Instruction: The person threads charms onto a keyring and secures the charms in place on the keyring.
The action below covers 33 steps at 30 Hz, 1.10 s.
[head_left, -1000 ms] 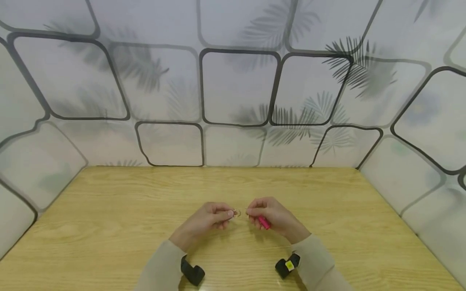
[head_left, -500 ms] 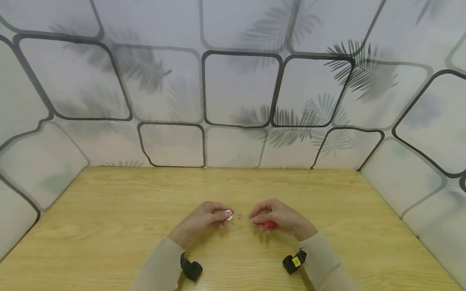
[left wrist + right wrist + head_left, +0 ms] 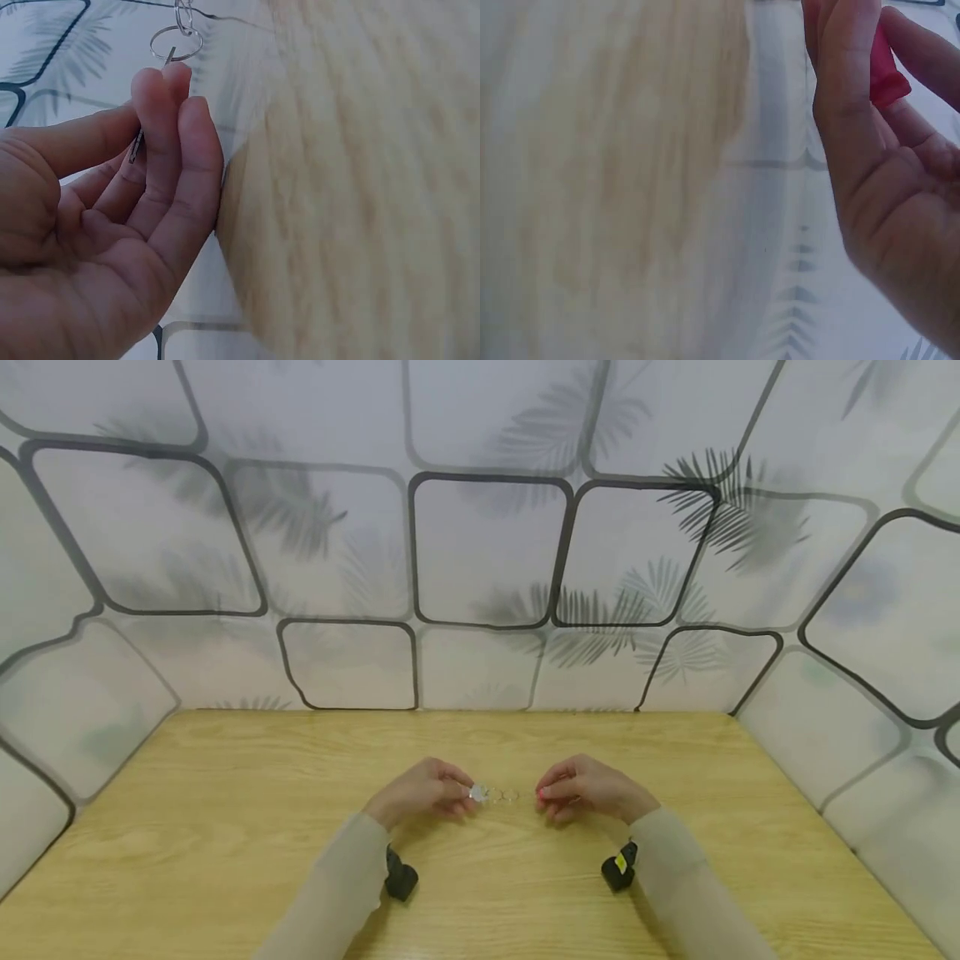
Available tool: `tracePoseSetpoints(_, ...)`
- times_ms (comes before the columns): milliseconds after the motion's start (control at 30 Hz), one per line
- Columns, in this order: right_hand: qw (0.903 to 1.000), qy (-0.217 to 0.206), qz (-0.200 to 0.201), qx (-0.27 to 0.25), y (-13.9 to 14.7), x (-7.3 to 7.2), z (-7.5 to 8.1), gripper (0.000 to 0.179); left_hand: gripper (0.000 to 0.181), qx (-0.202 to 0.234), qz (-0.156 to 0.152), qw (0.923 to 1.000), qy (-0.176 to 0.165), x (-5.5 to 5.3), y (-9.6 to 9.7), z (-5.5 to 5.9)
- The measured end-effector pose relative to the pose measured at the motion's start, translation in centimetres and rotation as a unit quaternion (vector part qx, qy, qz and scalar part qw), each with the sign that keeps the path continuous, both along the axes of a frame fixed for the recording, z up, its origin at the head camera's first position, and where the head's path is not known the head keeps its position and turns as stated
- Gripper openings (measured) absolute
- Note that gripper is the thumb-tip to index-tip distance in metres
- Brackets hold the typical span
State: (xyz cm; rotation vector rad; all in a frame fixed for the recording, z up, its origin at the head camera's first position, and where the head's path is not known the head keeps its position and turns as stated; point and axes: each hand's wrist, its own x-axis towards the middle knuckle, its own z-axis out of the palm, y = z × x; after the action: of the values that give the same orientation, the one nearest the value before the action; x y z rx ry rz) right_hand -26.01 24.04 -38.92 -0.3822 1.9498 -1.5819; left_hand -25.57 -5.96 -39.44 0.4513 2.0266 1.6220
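Observation:
Between the thumb and fingers of my left hand (image 3: 427,792) a thin flat silver key (image 3: 136,146) is pinched, seen edge-on in the left wrist view. A wire key ring (image 3: 176,43) passes by its upper end, with more silver links (image 3: 183,16) above it. In the head view the rings (image 3: 510,796) stretch from the left fingertips toward the right hand. My right hand (image 3: 596,789) pinches a small pink tube-like piece (image 3: 889,79), which has a flared end. Its fingers cover most of that piece. A gap shows between the last ring and the right fingertips.
Both hands are over the middle of a wood-grain table (image 3: 262,843). A pale patterned backdrop (image 3: 487,543) rises behind it and along both sides. A black wrist camera (image 3: 401,878) sits under the left sleeve, and another camera (image 3: 618,870) under the right.
The hands have moved apart, the right one going right with the pink piece. The rings between them have come into fuller view. Less of the pink piece shows in the head view.

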Motion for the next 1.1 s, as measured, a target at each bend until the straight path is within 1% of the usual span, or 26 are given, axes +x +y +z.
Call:
tracePoseSetpoints(167, 0.9981, 0.009, -0.03, 0.053, 0.2, -0.9, 0.0, 0.015, 0.019, -0.033, 0.03, 0.9989, 0.009, -0.7, 0.2, 0.3)
tracePoseSetpoints(267, 0.997, 0.006, -0.039, 0.067, 0.3, -1.2, -0.1, 0.013, 0.017, -0.045, 0.045, 0.998, 0.007, -1.1, 0.3, 0.3)
tracePoseSetpoints(367, 0.9963, 0.009, -0.04, 0.076, 0.3, -1.4, -0.1, 0.014, 0.017, -0.05, 0.049, 0.9975, 0.005, -1.3, 0.4, 0.3)
tracePoseSetpoints(533, 0.9945, 0.02, -0.045, 0.093, 0.2, -1.6, 0.1, 0.013, 0.016, -0.059, 0.058, 0.9965, 0.009, -1.4, 0.7, 0.2)
tracePoseSetpoints(667, 0.9905, 0.031, -0.058, 0.121, 0.3, -1.4, 0.4, 0.014, 0.012, -0.085, 0.078, 0.993, 0.024, -1.2, 0.7, 0.2)
tracePoseSetpoints(767, 0.9839, 0.052, -0.077, 0.153, 1.0, -1.1, 0.5, 0.017, 0.01, -0.121, 0.095, 0.9869, 0.048, -0.9, 0.1, 0.3)
tracePoseSetpoints(867, 0.9768, 0.068, -0.096, 0.179, 2.4, -0.5, 0.6, 0.02, 0.011, -0.162, 0.104, 0.9776, 0.085, -0.6, -1.2, 0.4)
tracePoseSetpoints(900, 0.9754, 0.071, -0.101, 0.182, 3.0, -0.3, 0.6, 0.021, 0.012, -0.175, 0.102, 0.9739, 0.102, -0.4, -1.8, 0.5)
tracePoseSetpoints(1000, 0.9719, 0.077, -0.119, 0.188, 4.9, 0.7, 0.6, 0.026, 0.015, -0.211, 0.094, 0.9607, 0.154, 0.5, -3.9, 0.9)
tracePoseSetpoints(1100, 0.9677, 0.095, -0.135, 0.19, 6.7, 1.9, 0.7, 0.029, 0.018, -0.23, 0.092, 0.949, 0.196, 1.9, -6.2, 1.1)
